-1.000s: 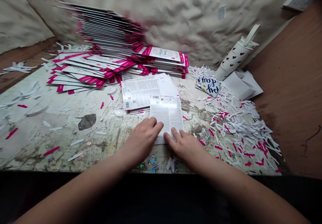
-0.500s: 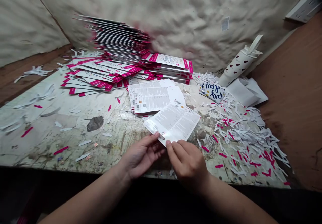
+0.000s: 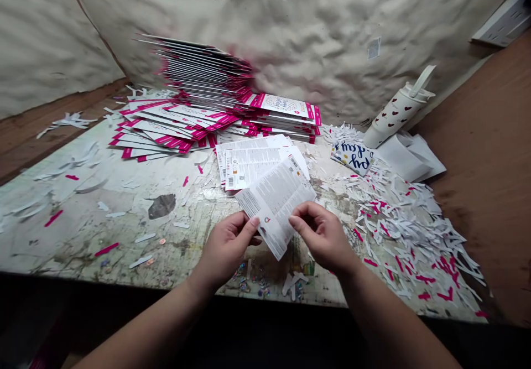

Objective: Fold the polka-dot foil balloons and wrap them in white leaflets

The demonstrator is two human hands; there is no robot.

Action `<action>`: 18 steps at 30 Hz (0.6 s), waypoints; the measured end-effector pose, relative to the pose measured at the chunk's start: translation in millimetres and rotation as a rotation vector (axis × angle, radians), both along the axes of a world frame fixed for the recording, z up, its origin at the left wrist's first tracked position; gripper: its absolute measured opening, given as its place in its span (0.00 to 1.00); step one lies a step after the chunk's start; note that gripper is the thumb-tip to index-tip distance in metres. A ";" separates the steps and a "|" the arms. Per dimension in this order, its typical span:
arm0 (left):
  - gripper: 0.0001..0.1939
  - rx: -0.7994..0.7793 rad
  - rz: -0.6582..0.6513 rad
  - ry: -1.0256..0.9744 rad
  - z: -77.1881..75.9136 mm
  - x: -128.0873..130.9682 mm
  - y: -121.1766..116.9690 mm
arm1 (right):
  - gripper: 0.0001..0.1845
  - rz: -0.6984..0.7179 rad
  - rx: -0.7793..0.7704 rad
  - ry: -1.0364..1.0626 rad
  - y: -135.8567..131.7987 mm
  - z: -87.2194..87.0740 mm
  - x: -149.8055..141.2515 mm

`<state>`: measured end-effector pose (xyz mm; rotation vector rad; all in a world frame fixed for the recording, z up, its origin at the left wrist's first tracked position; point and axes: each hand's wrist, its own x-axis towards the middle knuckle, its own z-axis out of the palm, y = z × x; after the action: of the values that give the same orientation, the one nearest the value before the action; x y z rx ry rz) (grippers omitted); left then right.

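Note:
A white printed card (image 3: pixel 277 203) with fine text, a barcode and a small round logo is held tilted above the table's near part. My left hand (image 3: pixel 229 245) pinches its lower left edge, the thumb lying on top near the logo. With thumb and forefinger, my right hand (image 3: pixel 326 235) grips the right edge; its other fingers are curled. Just beyond the held card lies a small pile of similar printed cards (image 3: pixel 244 161), partly covered by it.
Behind are a tall leaning stack of pink-edged cards (image 3: pixel 203 73), fanned-out cards (image 3: pixel 166 123) and a lower stack (image 3: pixel 286 106). White and pink paper scraps (image 3: pixel 398 230) heap at right, near a heart-patterned tumbler (image 3: pixel 396 114) and a lettered card (image 3: pixel 352 156).
The printed card has turned and tilted up toward me. My right hand has shifted from its bottom edge up to its right edge. My left hand keeps hold at the left.

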<state>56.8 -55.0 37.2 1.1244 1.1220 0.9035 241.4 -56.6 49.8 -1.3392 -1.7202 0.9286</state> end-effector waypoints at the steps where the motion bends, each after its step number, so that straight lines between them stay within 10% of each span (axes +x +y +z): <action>1: 0.13 0.014 -0.011 0.006 2.7 0.5 1.0 | 0.07 0.019 -0.031 -0.035 0.8 2.7 3.7; 12: 0.13 0.277 -0.110 0.219 20.8 12.4 8.9 | 0.11 0.252 0.000 -0.171 0.1 32.0 27.6; 16: 0.05 0.629 -0.341 0.485 49.1 8.4 14.7 | 0.16 -0.136 0.423 -0.337 -1.2 54.9 62.8; 18: 0.05 0.805 -0.467 0.470 65.9 10.0 20.1 | 0.21 -0.093 0.498 -0.232 -1.9 63.3 71.0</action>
<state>66.8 -34.9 103.0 2.2430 0.7865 0.7381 312.5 -58.5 113.1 -1.2054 -1.8834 0.2662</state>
